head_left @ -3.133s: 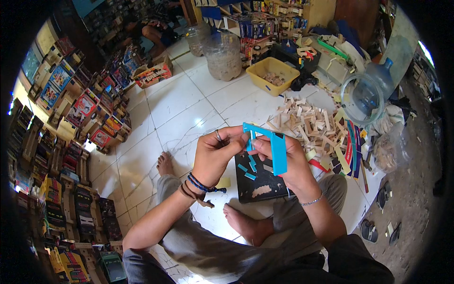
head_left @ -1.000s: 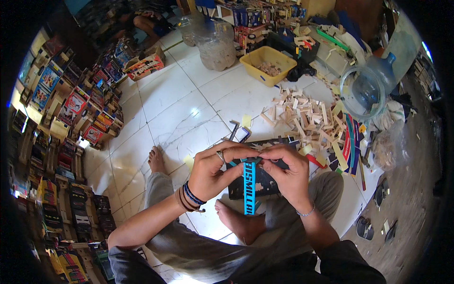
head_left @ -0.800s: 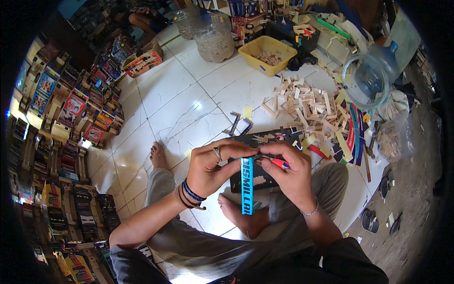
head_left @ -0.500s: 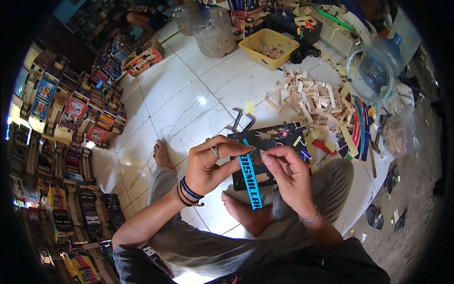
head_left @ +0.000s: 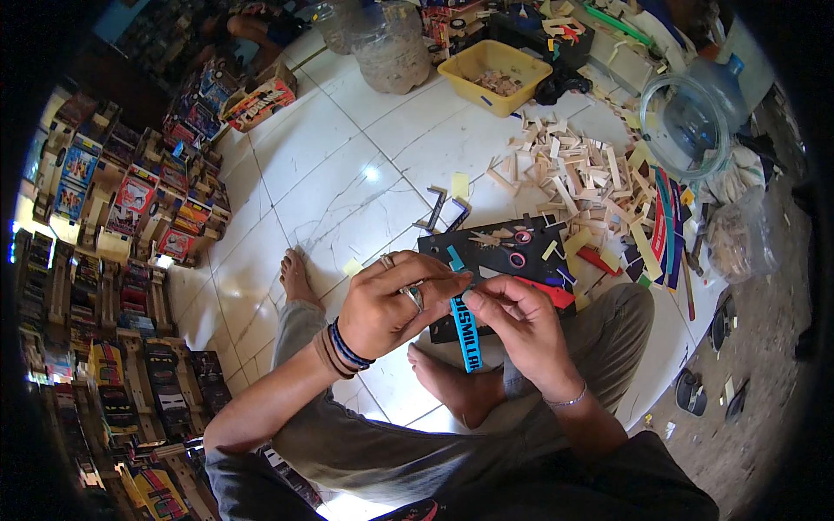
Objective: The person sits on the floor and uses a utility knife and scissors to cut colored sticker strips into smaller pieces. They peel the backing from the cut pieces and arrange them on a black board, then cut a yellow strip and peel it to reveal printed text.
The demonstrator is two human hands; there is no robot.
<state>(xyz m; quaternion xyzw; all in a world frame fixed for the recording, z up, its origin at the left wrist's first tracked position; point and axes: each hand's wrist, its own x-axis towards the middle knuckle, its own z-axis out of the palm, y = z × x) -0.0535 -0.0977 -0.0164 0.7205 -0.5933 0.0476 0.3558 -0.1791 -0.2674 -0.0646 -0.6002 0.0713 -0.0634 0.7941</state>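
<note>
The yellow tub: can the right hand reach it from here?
Probably not without leaning: the right hand is at the blue strip, and the yellow tub stands well beyond the black board.

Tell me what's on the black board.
Scissors, a turquoise scrap and something red show on the black board; the left hand, right hand and blue strip hide its middle.

We hold our left hand (head_left: 393, 300) and right hand (head_left: 524, 328) close together, the fingertips (head_left: 460, 280) of both pinched and nearly meeting. Our left forearm (head_left: 278, 401) slants in from the lower left, our right forearm (head_left: 592, 418) from the lower right. The back of our left hand faces up.
</note>
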